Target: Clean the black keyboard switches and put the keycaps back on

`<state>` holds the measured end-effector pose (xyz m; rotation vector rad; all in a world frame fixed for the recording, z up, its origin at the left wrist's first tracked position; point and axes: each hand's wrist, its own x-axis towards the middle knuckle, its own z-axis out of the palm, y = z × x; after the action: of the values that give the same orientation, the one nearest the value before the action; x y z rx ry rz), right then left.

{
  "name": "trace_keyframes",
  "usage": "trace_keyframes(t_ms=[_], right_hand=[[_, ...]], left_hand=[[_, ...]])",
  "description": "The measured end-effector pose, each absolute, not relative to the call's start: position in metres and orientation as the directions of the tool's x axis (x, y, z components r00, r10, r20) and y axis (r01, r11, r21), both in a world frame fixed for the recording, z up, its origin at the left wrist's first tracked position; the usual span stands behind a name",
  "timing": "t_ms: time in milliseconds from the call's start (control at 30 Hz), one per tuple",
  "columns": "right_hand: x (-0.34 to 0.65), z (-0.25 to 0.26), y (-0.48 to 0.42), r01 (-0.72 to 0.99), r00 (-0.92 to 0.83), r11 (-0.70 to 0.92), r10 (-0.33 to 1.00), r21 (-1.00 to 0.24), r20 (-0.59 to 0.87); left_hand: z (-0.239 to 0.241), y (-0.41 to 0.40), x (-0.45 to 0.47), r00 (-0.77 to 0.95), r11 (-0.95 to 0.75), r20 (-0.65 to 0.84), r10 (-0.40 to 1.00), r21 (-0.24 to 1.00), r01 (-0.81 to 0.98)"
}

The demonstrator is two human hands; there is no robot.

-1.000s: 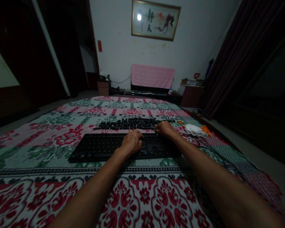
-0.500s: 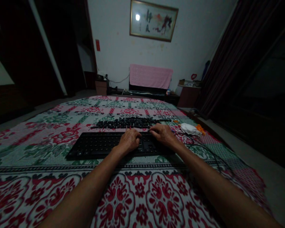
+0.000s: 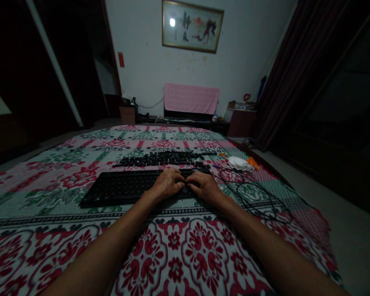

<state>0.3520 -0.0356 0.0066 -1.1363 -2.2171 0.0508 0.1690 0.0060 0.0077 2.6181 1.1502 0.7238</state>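
A bed covered by a floral bedspread (image 3: pixel 64 181) in red, green and white lies under both forearms and spreads out on every side of the hands. Beyond the hands, against the far wall, a pink cloth (image 3: pixel 191 98) is draped over a dark low unit, and a framed picture (image 3: pixel 192 26) hangs above it.

The black keyboard base (image 3: pixel 123 190) lies flat on the bedspread, stretching from under the hands well out to the left of them. Just beyond it, farther from the person, a row of loose black keycaps (image 3: pixel 165 158) lies on the cloth (too dim to count them). To the right of the right hand a dark cable (image 3: pixel 253 197) loops over the bedspread, and beyond that loop sits a crumpled white cloth (image 3: pixel 239 163) with a small orange thing (image 3: pixel 252 163) beside it.

The left hand (image 3: pixel 166 185) and the right hand (image 3: pixel 203 186) rest on the right part of the keyboard base, fingers curled downward and fingertips meeting — the two hands touch each other at the middle. Whether anything is pinched between the fingers cannot be told in this light.
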Motion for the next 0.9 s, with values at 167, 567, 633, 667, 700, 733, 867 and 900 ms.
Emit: trace_keyframes(t_ms=[167,567,633,667,700,733,867,900], right_hand=[[0.3501,0.0068,-0.0367,0.705,-0.388,0.611,0.758,-0.361,0.525],[0.3482,0.008,-0.0368,0.753,-0.32,0.53,0.813,-0.391,0.487],[0.3474,0.008,-0.0372,0.763,-0.316,0.527,0.81,-0.375,0.494],[0.3471,0.0079,-0.0374,0.766,-0.315,0.526,0.809,-0.37,0.497],[0.3469,0.0078,-0.0376,0.769,-0.312,0.522,0.809,-0.368,0.498],[0.3467,0.0079,-0.0378,0.773,-0.307,0.517,0.812,-0.368,0.497],[0.3461,0.0095,-0.0387,0.784,-0.297,0.499,0.823,-0.368,0.484],[0.3461,0.0101,-0.0388,0.785,-0.298,0.498,0.825,-0.368,0.481]], left_hand=[[0.011,0.0033,0.1696,0.599,-0.695,0.352,0.719,0.364,0.62],[0.0085,0.0064,0.17,0.6,-0.686,0.335,0.727,0.394,0.611],[0.0099,0.0064,0.1698,0.612,-0.693,0.328,0.719,0.395,0.603],[0.0105,0.0066,0.1696,0.623,-0.701,0.325,0.712,0.392,0.596],[0.011,0.0069,0.1695,0.634,-0.709,0.323,0.703,0.388,0.589],[0.0113,0.0071,0.1693,0.644,-0.717,0.322,0.694,0.385,0.581],[0.0114,0.0072,0.1692,0.651,-0.722,0.321,0.688,0.395,0.568],[0.0114,0.0067,0.1693,0.645,-0.717,0.322,0.693,0.397,0.573]])
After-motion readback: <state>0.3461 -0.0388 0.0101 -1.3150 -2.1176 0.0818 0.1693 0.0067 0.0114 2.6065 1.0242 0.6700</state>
